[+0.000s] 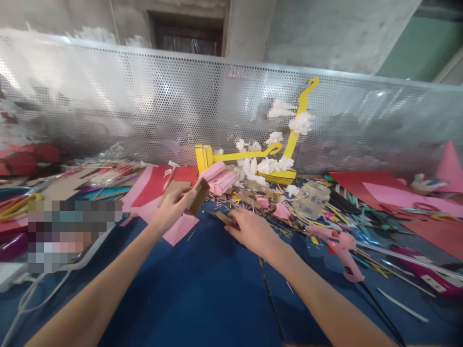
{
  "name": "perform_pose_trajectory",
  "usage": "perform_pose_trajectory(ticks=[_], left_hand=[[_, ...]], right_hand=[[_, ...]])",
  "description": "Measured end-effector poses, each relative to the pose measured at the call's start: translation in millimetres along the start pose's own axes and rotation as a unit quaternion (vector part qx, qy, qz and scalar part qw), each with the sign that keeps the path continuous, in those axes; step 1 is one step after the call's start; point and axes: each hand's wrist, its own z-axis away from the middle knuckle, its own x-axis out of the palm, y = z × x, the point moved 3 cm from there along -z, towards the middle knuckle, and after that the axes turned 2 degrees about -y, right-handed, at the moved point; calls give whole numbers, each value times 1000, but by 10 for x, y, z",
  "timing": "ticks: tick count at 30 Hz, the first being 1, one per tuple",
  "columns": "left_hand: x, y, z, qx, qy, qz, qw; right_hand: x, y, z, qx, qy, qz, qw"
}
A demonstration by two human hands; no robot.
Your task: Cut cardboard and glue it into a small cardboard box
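Observation:
My left hand (174, 208) is closed on a small open box of brown cardboard (198, 196), held tilted above the table. Low over the tabletop, my right hand (251, 230) has its fingers round a thin brown cardboard piece (223, 218), partly hidden by them. Pink paper-covered blocks (221, 179) lie just beyond the two hands. Beneath the left hand are a pink paper sheet (180, 229) and a flat cardboard piece (174, 190). A heap of paper and cardboard scraps (249, 196) spreads beyond the right hand.
A pink glue gun (340, 246), its light lit and cord trailing, lies at right beside a clear jar (311, 198). Yellow shapes with white tufts (278, 166) stand against a perforated metal screen (162, 101). A white cable (27, 301) crosses the left side of the blue table (188, 299).

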Motion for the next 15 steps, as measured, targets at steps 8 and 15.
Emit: perform_pose_trajectory(ticks=[8, 15], left_hand=[[-6, -61, -34, -6, 9, 19, 1000], [78, -68, -40, -84, 27, 164, 983]], right_hand=[[38, 156, 28, -9, -5, -96, 995], [-147, 265, 129, -66, -97, -373, 920]])
